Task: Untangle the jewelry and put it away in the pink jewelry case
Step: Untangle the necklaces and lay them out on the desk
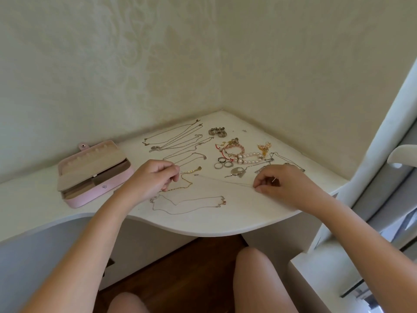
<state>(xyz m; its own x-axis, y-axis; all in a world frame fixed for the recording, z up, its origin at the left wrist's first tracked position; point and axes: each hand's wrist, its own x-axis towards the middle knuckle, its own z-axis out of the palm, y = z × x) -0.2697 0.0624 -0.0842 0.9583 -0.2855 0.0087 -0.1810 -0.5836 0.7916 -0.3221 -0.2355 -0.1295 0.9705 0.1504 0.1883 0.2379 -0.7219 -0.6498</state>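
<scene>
A thin silver chain (222, 180) is stretched flat across the white corner table (203, 224). My right hand (279, 184) pinches its right end. My left hand (155, 176) has curled fingers at a gold chain (184, 185) near the silver chain's left end. The pink jewelry case (90, 175) lies open at the left, its beige insert showing. Several fine chains (178, 141) are laid out in rows at the back. Another silver chain (187, 203) lies in front of my hands.
Pearl and pink bead bracelets (244, 155), rings (222, 164), a silver oval pendant (237, 171) and a beaded ring cluster (217, 131) sit at the right back. Walls enclose the corner. A white window frame and handle (401, 154) stand to the right.
</scene>
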